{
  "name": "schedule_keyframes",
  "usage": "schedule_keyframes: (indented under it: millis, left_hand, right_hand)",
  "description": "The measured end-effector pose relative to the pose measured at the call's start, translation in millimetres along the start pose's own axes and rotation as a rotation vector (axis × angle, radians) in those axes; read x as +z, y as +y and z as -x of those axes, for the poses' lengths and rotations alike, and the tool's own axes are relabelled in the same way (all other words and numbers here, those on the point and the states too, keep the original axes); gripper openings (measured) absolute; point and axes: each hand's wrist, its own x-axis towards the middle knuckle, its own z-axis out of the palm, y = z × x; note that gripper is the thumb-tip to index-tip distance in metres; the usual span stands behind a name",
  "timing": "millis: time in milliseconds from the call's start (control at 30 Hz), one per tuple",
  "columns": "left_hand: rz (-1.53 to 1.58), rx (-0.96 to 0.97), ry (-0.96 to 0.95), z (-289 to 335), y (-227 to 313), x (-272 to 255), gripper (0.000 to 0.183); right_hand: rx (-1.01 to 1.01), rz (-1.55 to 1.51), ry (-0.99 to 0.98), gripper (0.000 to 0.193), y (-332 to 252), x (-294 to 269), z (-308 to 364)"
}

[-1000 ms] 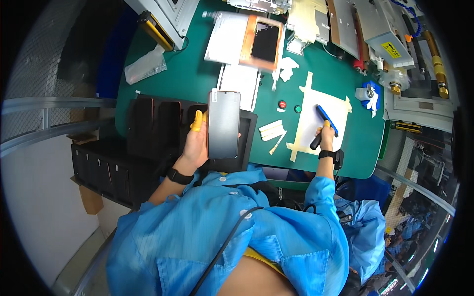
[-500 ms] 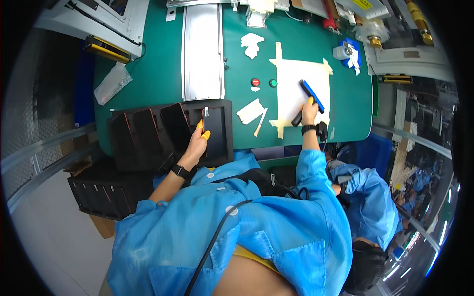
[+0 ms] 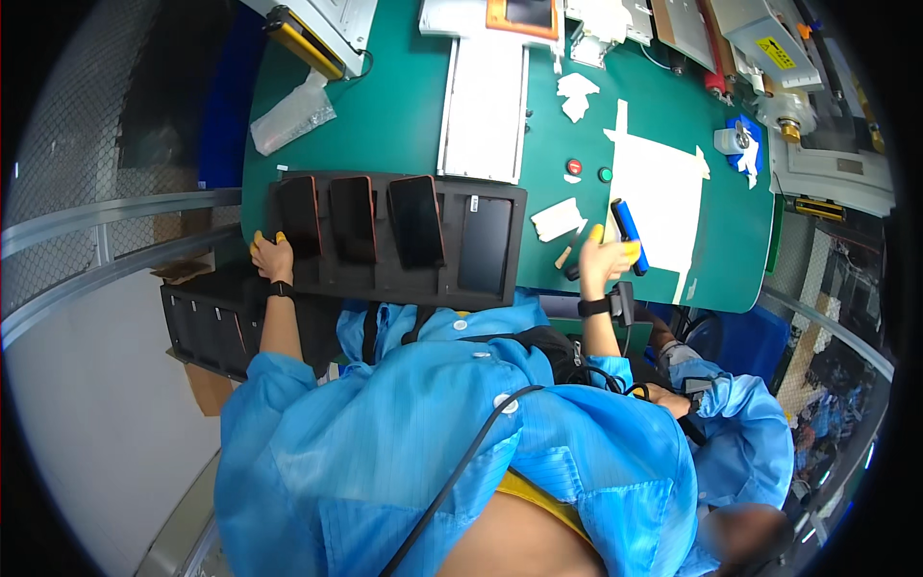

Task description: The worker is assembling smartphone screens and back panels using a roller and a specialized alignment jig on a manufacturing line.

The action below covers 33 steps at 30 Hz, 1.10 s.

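Observation:
My left hand (image 3: 273, 260), with yellow finger covers, is curled at the left end of a black foam tray (image 3: 385, 288). Dark, flat phone-like panels lie in its slots; three with reddish edges (image 3: 415, 223) lean at an angle, and a grey-black one (image 3: 486, 245) with a small white label lies in the right slot. My right hand (image 3: 608, 260), also with yellow finger covers, is closed around the dark handle of a blue roller (image 3: 630, 236). The roller is over the left edge of a white sheet (image 3: 663, 202) taped to the green table; my palm hides most of the handle.
A pale metal rail (image 3: 484, 115) runs away behind the tray, with an orange-framed device (image 3: 524, 13) at its far end. Red (image 3: 574, 166) and green (image 3: 605, 174) buttons sit beside it. Another black tray (image 3: 207, 322) stands lower left. A co-worker (image 3: 740, 413) is close on my right.
My left hand has left the right-hand panel and moved to the tray's left end. My right hand and the roller have shifted leftward and nearer across the sheet. The whole view has shifted.

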Motion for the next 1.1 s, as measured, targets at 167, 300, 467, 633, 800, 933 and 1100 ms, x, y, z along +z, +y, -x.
schedule_keyframes:
  millis: [167,300,467,633,800,933,1100]
  left_hand:
    - [0.171,0.094,-0.181,-29.1,-23.2,12.4,0.046]
    - [0.097,0.179,-0.137,-33.6,-25.2,4.4,0.043]
    - [0.115,0.093,-0.208,-38.1,-23.0,5.7,0.041]
    - [0.289,0.04,-0.244,-41.6,-6.5,12.2,0.041]
    - [0.531,0.718,0.078,41.0,117.5,-25.3,0.022]
    - [0.711,1.0,-0.047,101.2,217.5,-20.6,0.011]
    - [0.528,0.963,-0.276,156.7,301.3,4.0,0.032]
  right_hand:
    - [-1.044,-0.557,-0.428,0.018,-29.3,-13.2,58.2]
    - [-1.161,-0.419,-0.677,0.011,-77.7,-21.9,112.5]
    - [-0.968,-0.36,-0.649,0.012,-97.3,-12.4,148.3]
    - [-0.82,-0.478,-0.658,0.015,-93.3,-11.4,154.7]
    - [-0.666,-0.597,-0.963,0.024,-88.3,-24.2,152.7]
    - [-0.794,-0.769,-0.872,0.023,-74.5,-52.3,124.8]
    - [-0.809,-0.881,-0.559,0.023,-51.3,-83.2,63.5]
